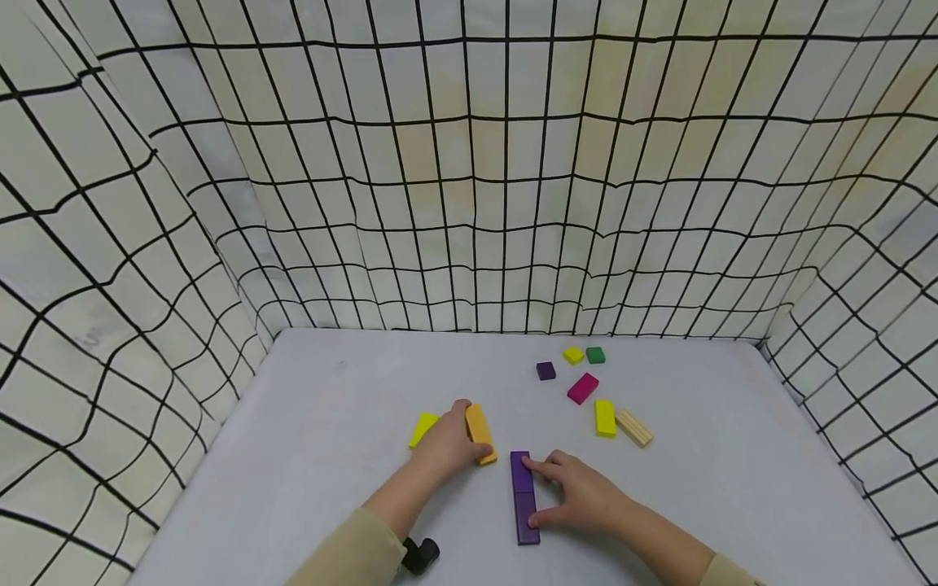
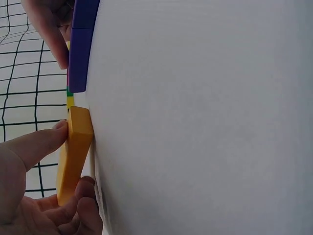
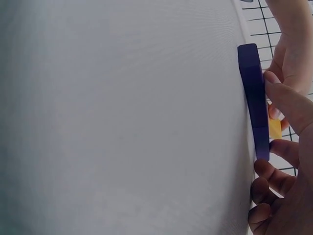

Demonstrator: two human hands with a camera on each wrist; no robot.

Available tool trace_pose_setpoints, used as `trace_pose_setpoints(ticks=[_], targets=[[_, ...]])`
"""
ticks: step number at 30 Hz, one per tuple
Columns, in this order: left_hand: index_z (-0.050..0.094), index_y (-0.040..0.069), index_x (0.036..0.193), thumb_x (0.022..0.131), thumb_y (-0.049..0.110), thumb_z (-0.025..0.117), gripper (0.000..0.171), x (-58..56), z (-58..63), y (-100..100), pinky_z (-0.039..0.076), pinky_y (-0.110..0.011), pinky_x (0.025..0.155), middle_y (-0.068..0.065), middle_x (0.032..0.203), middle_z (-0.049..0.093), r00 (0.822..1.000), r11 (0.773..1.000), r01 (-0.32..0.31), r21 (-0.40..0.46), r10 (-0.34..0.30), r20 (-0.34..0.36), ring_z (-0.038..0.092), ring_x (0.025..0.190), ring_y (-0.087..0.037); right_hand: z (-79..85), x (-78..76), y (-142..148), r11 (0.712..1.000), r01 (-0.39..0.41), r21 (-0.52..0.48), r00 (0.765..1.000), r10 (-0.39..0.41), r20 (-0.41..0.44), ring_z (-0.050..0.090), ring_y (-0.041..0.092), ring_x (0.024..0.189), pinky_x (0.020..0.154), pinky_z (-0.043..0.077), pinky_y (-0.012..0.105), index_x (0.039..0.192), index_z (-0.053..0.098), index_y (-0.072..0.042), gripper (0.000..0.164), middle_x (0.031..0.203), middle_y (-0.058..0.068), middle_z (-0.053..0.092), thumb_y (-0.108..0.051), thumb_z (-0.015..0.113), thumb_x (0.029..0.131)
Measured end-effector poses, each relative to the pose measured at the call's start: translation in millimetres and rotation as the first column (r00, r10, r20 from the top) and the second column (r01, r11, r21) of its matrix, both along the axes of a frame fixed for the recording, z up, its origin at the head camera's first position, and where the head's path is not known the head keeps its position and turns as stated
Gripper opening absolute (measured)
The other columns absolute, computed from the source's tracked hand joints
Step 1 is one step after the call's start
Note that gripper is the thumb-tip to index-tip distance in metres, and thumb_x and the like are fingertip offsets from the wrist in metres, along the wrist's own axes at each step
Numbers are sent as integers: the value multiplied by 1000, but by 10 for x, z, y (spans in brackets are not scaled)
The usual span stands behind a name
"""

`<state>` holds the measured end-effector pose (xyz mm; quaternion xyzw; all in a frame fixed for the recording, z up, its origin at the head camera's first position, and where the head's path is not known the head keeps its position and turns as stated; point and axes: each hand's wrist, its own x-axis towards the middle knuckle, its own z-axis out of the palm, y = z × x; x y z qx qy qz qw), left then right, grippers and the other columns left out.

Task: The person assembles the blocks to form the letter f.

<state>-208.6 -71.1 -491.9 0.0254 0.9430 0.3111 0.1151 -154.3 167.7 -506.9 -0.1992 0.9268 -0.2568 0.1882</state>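
In the head view my left hand (image 1: 443, 443) pinches an orange block (image 1: 480, 434) between thumb and fingers, just above the white table. The left wrist view shows the thumb on one side of the orange block (image 2: 76, 147) and fingertips along the other. To the right, two purple blocks (image 1: 523, 498) lie end to end in a straight line. My right hand (image 1: 582, 495) touches them from the right, forefinger on the far block and thumb on the near one. A yellow block (image 1: 423, 429) lies partly hidden behind my left hand.
Farther back on the white table (image 1: 352, 382) lie a dark purple cube (image 1: 545, 371), a small yellow block (image 1: 573, 355), a green block (image 1: 596, 355), a magenta block (image 1: 583, 388), a yellow block (image 1: 604, 418) and a pale wooden block (image 1: 633, 428). Black netting (image 1: 506, 203) surrounds the table.
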Motion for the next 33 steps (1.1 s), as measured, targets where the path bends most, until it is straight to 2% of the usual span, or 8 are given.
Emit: trace_pose_setpoints(ticks=[4,8,10,18,24,33], targets=[[40,7,146,80,30,83,82,27,18,12,52,-41,75,-12,105,66,1000,1000,1,19,-1,-9,61,85,-24,-4,3,4,1000,5,1,1000,-5,-1,48,11,93,82,50,34,145,52,-33,82,109,-9,52,-64,78,72],[41,13,147,82,26,81,77,15,29,-14,46,-33,63,-2,87,61,1000,997,-2,73,4,-19,56,72,-18,-13,5,7,1000,9,-3,1000,-9,4,48,11,92,81,50,33,145,52,-34,83,108,-9,52,-63,78,72],[42,16,147,83,25,81,75,-3,26,-33,45,-31,61,1,84,60,1000,996,-4,93,5,-16,55,70,-16,-20,1,7,1000,8,-4,1000,-8,6,48,11,92,81,50,33,145,52,-34,83,108,-9,53,-63,78,72],[47,21,144,85,24,79,68,-126,34,-64,48,-32,66,2,86,64,1000,989,-12,147,15,-21,58,72,-15,-44,-1,17,1000,8,-1,1000,-8,-6,47,9,92,79,48,29,145,52,-33,83,106,-12,51,-64,77,72],[47,22,145,85,25,79,68,-237,-10,-10,49,-33,67,1,89,65,1000,985,-3,174,5,-13,59,75,-15,-51,-8,29,1000,5,-8,1000,-5,-7,47,9,92,78,48,29,145,52,-33,82,106,-12,51,-64,77,73],[48,19,146,87,23,77,66,-358,-24,147,47,-30,64,1,87,64,998,976,47,211,-56,37,57,72,-16,-38,4,20,1000,11,-9,1000,-11,4,47,10,92,79,48,30,144,53,-32,82,106,-11,51,-63,78,73]])
